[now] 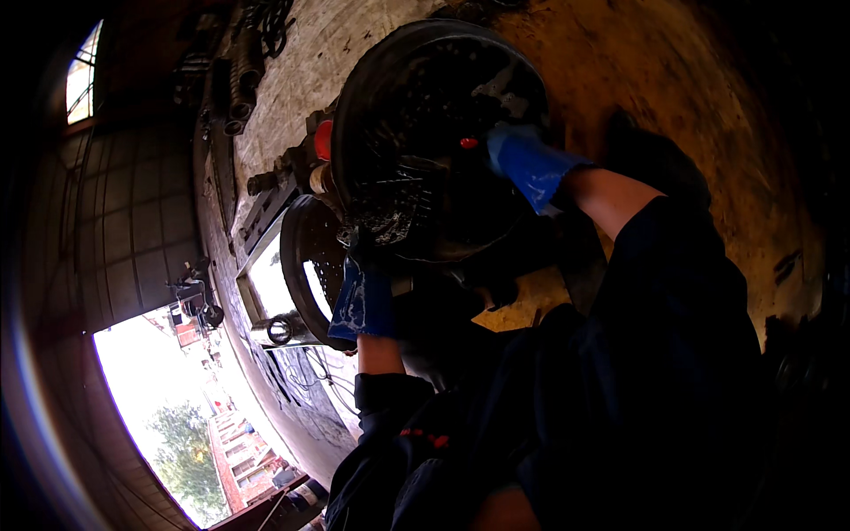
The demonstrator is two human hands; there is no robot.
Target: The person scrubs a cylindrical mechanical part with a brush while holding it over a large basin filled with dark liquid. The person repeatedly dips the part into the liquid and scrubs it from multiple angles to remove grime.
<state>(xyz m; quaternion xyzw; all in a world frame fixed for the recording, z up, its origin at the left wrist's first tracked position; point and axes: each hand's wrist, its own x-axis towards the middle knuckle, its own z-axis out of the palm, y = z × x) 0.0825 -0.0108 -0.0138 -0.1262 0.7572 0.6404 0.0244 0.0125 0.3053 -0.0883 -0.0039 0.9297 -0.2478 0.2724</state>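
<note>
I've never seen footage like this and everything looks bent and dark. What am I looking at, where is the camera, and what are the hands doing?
The camera sits on a person's head and looks down at their own arms. Its fisheye lens bends straight edges, hence the curved look. No machine does the work, just two hands in blue gloves. The left hand grips the lower edge of a big round black part, wet and wheel-like; the right hand is on its right side near a small red spot. Beneath is a stained, dirty surface with metal pipes and fittings along its far-left side. At lower left, an opening shows daylight, trees and buildings outside.
</note>
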